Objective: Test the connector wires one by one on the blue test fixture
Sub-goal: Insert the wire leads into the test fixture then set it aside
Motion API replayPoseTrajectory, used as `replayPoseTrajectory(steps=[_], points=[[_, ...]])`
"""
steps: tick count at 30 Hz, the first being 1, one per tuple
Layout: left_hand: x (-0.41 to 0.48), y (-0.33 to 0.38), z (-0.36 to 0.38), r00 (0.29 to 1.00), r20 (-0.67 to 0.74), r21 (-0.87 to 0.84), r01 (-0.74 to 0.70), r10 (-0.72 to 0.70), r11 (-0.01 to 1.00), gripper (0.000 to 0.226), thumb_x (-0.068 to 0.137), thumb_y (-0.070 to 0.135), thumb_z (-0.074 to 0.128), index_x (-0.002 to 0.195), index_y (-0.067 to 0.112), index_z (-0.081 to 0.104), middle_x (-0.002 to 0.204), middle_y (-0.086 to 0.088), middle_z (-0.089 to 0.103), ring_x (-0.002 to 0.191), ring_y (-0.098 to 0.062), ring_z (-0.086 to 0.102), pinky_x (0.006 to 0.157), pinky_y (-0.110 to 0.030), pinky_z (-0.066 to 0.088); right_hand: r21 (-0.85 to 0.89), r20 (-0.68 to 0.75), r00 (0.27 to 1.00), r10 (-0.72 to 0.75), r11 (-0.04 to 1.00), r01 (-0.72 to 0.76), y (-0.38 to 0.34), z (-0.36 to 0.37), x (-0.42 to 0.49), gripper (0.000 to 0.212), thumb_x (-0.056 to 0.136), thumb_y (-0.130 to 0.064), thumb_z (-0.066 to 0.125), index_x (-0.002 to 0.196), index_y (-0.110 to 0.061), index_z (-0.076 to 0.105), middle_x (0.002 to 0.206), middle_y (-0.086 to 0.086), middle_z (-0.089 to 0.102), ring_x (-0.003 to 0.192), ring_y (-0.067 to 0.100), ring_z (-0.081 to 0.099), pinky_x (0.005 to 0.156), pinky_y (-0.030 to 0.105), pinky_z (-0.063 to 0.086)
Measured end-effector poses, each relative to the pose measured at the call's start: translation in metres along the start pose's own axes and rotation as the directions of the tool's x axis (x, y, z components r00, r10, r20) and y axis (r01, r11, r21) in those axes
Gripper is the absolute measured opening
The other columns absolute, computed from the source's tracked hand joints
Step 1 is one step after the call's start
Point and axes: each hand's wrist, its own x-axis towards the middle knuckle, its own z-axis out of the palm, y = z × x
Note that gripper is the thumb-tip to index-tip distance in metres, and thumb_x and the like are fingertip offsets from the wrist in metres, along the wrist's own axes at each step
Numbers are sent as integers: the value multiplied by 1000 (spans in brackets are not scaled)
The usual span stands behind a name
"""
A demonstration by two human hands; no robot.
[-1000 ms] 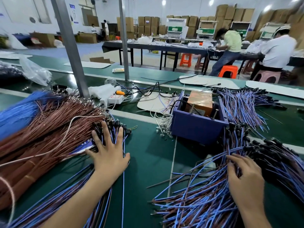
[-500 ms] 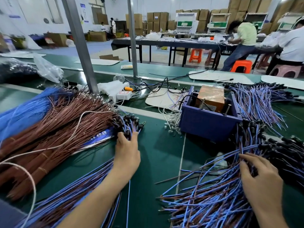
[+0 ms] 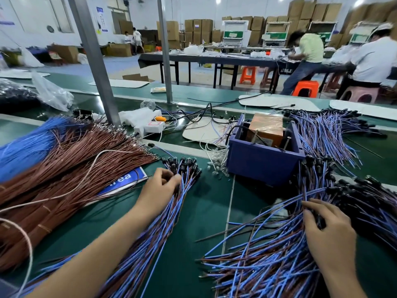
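**Both hands in the wire piles, test fixture untouched at 3 o'clock**

The green work table (image 3: pixel 204 214) fills the lower view. At 9 o'clock lies its biggest load, a thick sheaf of brown wires (image 3: pixel 64 175), with a sheaf of plain blue wires (image 3: pixel 25 147) just outside it at the frame edge.

From 5 to 4 o'clock spreads the right heap of connector wires (image 3: pixel 264 261), blue and brown strands with black connector heads at its far side. From 7 o'clock toward the centre runs the left bundle of connector wires (image 3: pixel 154 239), its black heads fanned out at the top.

The blue test fixture (image 3: pixel 264 164), an open-topped box holding an orange-brown block (image 3: pixel 267 127), stands at 3 o'clock, between the two piles and apart from both hands. More connector wires (image 3: pixel 328 134) lie at its 2 o'clock.

The left hand (image 3: pixel 160 186), at 7 o'clock, has its fingertips bunched, pinching strands of the left bundle just below the heads. The right hand (image 3: pixel 328 229), at 4 o'clock, has its fingers bent down into the right heap; whether they grip a strand cannot be told.

A white power strip (image 3: pixel 150 127) sits at 10 o'clock.
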Motion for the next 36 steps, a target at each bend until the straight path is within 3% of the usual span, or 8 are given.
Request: replayPoseTrajectory(steps=[5, 8, 11, 15, 21, 31, 33, 36], points=[[34, -10, -1, 986, -159, 87, 71, -56, 994, 13, 90, 5, 48, 101, 12, 47, 101, -10, 52, 84, -23, 50, 68, -32, 38, 9, 9, 1000, 6, 1000, -6, 0, -1, 0, 19, 88, -4, 63, 105, -7, 72, 113, 8, 64, 117, 26, 46, 100, 40, 37], [43, -20, -12, 993, -118, 247, 11, 19, 969, 30, 87, -4, 44, 112, 11, 50, 114, -13, 48, 96, -24, 48, 81, -33, 40, 20, 11, 1000, 9, 1000, -9, 0, -2, 0, 19, 89, -4, 63, 105, -7, 72, 112, 8, 63, 117, 26, 45, 100, 36, 34], [49, -24, -30, 996, -88, 253, -10, 33, 967, 32, 91, -3, 38, 117, 11, 53, 115, -13, 57, 87, -22, 51, 77, -36, 43, 33, 13, 1000, 18, 999, -18, -1, -2, 0, 19, 89, -4, 63, 105, -6, 72, 111, 8, 63, 116, 26, 45, 100, 36, 35], [50, -21, -40, 996, -20, 317, -81, 92, 945, 32, 88, 2, 58, 116, 17, 60, 103, -1, 61, 90, -18, 57, 82, -26, 43, 42, 19, 999, 34, 998, -35, -3, -3, -1, 18, 89, -4, 62, 104, -6, 72, 112, 8, 63, 117, 27, 45, 101, 39, 36], [58, -5, -40, 1000, -2, 27, 24, -24, 999, 17, 84, 16, 71, 100, 12, 68, 94, -13, 69, 86, -26, 64, 87, -44, 54, 47, 40, 997, 72, 996, -74, -5, -5, -2, 20, 89, -5, 62, 106, -8, 71, 116, 7, 63, 119, 26, 44, 104, 42, 36], [51, 33, -47, 993, -103, 52, -45, 50, 998, 35, 77, 2, 73, 108, 14, 63, 92, -9, 69, 86, -23, 66, 88, -42, 53, 104, -66, 998, 16, 995, -9, -29, -20, 1, 15, 89, -5, 61, 99, -10, 72, 109, 8, 65, 108, 24, 52, 91, 24, 38], [44, 50, -48, 967, -196, 133, -139, 164, 981, 38, 78, 8, 73, 114, 17, 63, 94, -2, 70, 80, -17, 66, 83, -39, 56, 237, 1, 1000, 30, 971, -29, -48, -28, 4, 15, 91, -8, 60, 88, -18, 71, 89, 2, 71, 76, 16, 61, 66, 12, 44], [29, 87, -44, 911, -236, 224, -288, 339, 931, 39, 81, 15, 72, 118, 20, 63, 96, 7, 68, 81, -16, 66, 83, -32, 53, 540, 449, 893, 23, 789, -292, -92, -36, 10, 22, 96, -18, 52, 88, -13, 72, 66, 7, 70, 51, 16, 61, 45, 18, 43]])
